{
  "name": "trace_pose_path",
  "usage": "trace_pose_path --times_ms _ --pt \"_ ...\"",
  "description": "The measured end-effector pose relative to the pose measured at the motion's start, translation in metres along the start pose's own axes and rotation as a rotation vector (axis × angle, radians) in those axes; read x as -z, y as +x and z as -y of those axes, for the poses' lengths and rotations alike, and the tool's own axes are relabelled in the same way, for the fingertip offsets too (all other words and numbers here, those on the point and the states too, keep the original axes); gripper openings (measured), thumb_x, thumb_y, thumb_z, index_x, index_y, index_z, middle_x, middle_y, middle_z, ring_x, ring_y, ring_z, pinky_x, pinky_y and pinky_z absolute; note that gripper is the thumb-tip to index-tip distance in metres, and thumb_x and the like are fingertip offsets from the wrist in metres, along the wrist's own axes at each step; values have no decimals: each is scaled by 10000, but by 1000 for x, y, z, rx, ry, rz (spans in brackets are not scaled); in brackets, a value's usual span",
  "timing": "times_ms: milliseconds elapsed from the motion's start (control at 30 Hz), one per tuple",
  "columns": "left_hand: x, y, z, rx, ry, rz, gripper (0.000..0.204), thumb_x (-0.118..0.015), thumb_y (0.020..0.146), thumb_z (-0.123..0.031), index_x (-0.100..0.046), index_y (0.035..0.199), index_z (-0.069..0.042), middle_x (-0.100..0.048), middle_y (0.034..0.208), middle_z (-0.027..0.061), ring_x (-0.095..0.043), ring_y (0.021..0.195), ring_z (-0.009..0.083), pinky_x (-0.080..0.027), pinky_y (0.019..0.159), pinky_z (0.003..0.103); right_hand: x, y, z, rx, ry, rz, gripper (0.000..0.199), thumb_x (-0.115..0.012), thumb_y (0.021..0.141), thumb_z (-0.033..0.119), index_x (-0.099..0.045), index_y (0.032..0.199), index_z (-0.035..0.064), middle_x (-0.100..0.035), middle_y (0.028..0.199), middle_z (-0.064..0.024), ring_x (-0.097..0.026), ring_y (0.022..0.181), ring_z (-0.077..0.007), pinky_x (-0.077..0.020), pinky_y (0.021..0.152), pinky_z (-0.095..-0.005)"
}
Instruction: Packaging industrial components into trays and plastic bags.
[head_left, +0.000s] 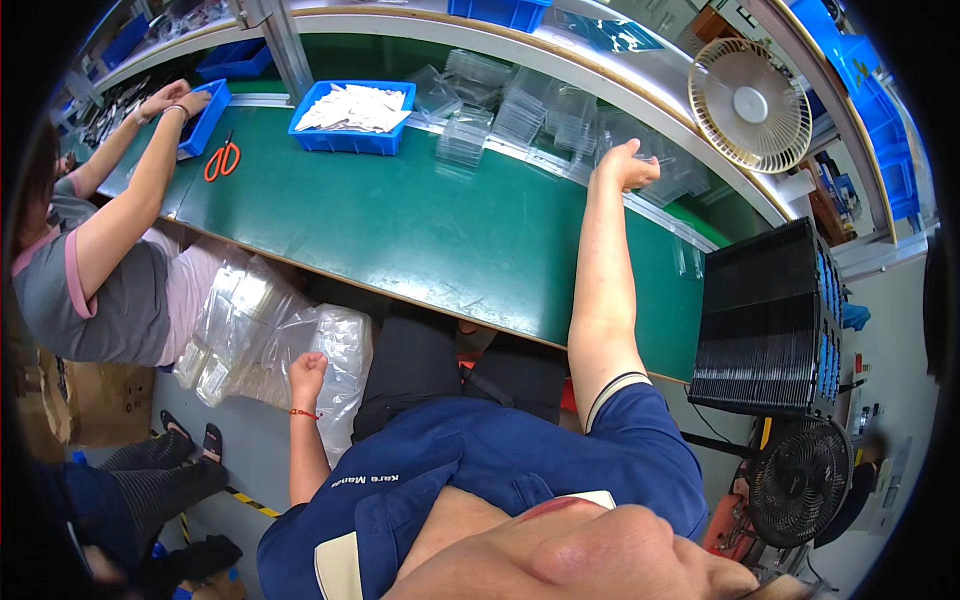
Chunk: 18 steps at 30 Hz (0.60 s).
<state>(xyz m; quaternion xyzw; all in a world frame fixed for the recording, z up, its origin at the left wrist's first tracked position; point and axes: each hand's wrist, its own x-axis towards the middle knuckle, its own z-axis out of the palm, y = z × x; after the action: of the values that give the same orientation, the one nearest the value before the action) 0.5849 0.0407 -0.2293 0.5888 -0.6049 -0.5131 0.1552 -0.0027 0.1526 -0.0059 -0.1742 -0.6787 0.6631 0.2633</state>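
Note:
My right hand (pixel 630 167) reaches to the far right edge of the green worktable. Its fingers are curled on a clear plastic piece (pixel 660 160) among others like it; just how they grip is partly hidden. Several stacks of clear plastic pieces (pixel 523 105) stand to the left of that hand, against the back rail. My left hand (pixel 308 375) is held low, off the table, beside clear plastic bags (pixel 335 345). Its fingers are folded in, and nothing shows in them.
A blue bin (pixel 300 140) of flat white pieces and orange-handled scissors (pixel 222 160) sit on the table (pixel 420 220). At left, a co-worker (pixel 95 270) handles another blue bin (pixel 203 118). Black ribbed racks (pixel 755 320) stand right; a beige fan (pixel 750 105) hangs above.

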Motion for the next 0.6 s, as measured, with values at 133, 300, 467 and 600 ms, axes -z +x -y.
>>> trace_pose_path --times_ms 133,300,467,600 --pt "3 -6 34 58 108 -3 164 -645 812 -169 -623 897 -30 -605 701 15 -553 618 93 -458 535 244 0 -8 -7 85 -308 32 672 -667 757 353 -337 1271 73 -383 1271 -186 -347 1189 -337 -233 986 -494" --pt "15 6 96 147 280 48 276 -509 821 -198 -606 774 56 -619 713 209 -618 542 274 -481 543 383 4 -16 -13 161 -415 269 810 -643 754 459 -266 1373 97 -201 1430 -230 -159 1336 -374 -174 1030 -557" --pt "17 21 109 -82 693 369 310 -510 752 -234 -610 527 -46 -583 527 140 -583 452 259 -475 512 393 14 -1 -19 469 -510 186 711 -654 732 462 -423 1220 -1 -441 1191 -254 -407 1143 -398 -331 919 -557" --pt "-5 18 58 59 838 158 218 -557 691 -153 -665 779 15 -630 847 243 -632 795 362 -499 710 442 55 11 -40 813 -427 254 718 -635 752 492 -412 1248 23 -420 1242 -224 -398 1152 -408 -312 946 -537"
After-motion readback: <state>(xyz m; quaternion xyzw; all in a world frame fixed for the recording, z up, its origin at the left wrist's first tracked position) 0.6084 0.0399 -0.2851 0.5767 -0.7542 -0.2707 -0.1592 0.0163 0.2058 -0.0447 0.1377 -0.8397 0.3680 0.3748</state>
